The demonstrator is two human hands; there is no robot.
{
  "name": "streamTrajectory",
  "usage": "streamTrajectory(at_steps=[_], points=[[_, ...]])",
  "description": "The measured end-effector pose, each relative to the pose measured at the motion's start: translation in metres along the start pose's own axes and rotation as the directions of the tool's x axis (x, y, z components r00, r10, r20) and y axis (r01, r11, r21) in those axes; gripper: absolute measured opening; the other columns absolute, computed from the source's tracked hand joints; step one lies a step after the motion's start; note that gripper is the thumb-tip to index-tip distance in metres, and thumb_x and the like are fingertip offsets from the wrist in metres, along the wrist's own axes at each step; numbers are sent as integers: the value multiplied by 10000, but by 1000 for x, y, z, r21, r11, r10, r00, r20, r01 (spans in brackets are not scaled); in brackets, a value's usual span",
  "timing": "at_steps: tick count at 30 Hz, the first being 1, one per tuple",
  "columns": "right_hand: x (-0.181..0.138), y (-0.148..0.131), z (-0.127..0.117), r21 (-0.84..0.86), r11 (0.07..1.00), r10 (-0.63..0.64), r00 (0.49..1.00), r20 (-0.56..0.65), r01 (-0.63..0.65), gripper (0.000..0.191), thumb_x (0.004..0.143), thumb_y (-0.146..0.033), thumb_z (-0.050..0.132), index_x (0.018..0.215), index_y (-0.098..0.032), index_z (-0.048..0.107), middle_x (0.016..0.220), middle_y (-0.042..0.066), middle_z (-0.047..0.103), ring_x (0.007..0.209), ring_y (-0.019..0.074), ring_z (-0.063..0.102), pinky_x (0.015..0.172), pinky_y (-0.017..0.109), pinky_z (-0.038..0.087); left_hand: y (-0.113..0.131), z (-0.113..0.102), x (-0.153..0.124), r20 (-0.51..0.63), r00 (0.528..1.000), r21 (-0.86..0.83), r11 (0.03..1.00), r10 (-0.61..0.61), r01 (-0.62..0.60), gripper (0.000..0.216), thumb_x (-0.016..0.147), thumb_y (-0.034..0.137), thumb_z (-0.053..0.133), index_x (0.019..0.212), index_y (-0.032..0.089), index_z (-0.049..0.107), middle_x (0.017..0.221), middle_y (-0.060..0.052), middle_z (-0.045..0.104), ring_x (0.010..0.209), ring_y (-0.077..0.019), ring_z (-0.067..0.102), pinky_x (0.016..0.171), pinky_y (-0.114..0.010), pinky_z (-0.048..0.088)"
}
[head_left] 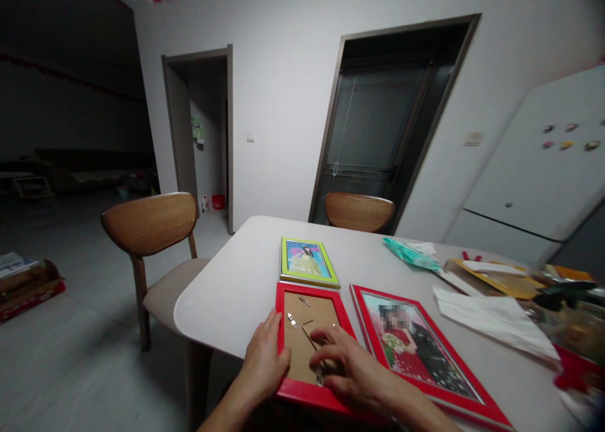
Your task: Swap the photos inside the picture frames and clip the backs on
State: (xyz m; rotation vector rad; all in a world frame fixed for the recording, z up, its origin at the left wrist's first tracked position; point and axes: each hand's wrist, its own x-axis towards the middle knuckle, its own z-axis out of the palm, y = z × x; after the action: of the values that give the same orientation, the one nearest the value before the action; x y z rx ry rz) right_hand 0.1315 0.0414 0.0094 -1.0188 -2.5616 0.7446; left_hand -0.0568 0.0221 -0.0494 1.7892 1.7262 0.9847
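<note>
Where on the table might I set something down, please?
The table has bare room left of the green frame, out to the edge, and between that frame and the teal item, behind the couple photo. The right end is crowded with a white sheet and clutter; in front, the left hand and right hand are at the face-down frame.

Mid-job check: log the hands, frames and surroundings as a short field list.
Left hand: left hand grips the left rim of a red frame
Right hand: right hand over its brown backing; finger contact unclear
Frame side: back up, metal clips showing
Beyond it: lime-green frame, photo up
To its right: larger red frame, photo up
Farther right: white sheet, teal item
Surface: pale table
</note>
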Motion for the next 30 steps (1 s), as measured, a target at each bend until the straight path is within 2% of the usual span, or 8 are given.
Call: streamTrajectory(at_steps=[6,12,18,21,23,25,27,30], points=[[2,5,16,-2,1000,-3,994,-106,3,97,640,-180,558,679,-226,634,1056,25,505,1027,167,443,884,304,335,3,1,-1,8,1000,56,998,1,-1,603,646,175,439,1235,85,342,1316,-92,325,1209,-178,276,1010,-270,169],[4,14,17,-66,977,180,947,-265,-204,344,640,-249,533,979,-197,566,1038,86,520,947,194,490,833,310,361,1,2,-1,8,1000,76,997,20,-21,600,668,207,435,1241,69,327,1318,-106,317,1203,-193,285,1008,-287,189],[10,19,17,-65,959,240,913,-330,-276,391,592,-147,475,971,-167,565,960,79,573,925,188,503,828,290,361,4,-1,-2,16,1000,40,999,-16,16,622,668,271,482,1237,70,331,1316,-116,320,1201,-213,282,1003,-305,197],[11,15,10,-44,955,258,897,-359,-292,398,577,-137,466,962,-165,564,961,76,583,915,191,512,824,303,367,12,-3,-1,10,999,-38,999,-34,34,525,649,301,524,1136,113,460,1316,-115,319,1195,-221,290,992,-320,206],[12,6,4,-45,957,246,886,-392,-286,386,572,-137,473,944,-170,568,955,74,581,910,196,510,818,313,371,19,-3,3,-47,998,-208,978,-34,23,351,622,293,551,943,151,569,1285,-98,371,1169,-225,327,972,-310,230],[15,-5,0,-34,970,205,882,-424,-241,365,580,-147,486,935,-174,568,955,70,575,916,195,504,822,313,370,24,-5,8,-97,993,-399,917,-61,17,203,624,312,537,766,169,571,1146,-90,508,1061,-226,445,899,-305,321],[18,-12,-3,12,985,161,884,-438,-174,334,617,-193,500,945,-177,561,957,66,572,906,185,508,809,302,382,23,-10,14,-96,988,-514,856,-121,55,203,657,372,480,697,176,516,875,-65,616,831,-209,564,734,-302,425],[18,-9,-11,54,988,155,882,-445,-147,336,700,-307,465,1001,-176,537,977,71,575,884,180,522,777,299,398,10,-28,19,-74,979,-549,827,-192,121,264,680,445,413,678,185,454,597,9,576,563,-164,561,528,-263,435]])
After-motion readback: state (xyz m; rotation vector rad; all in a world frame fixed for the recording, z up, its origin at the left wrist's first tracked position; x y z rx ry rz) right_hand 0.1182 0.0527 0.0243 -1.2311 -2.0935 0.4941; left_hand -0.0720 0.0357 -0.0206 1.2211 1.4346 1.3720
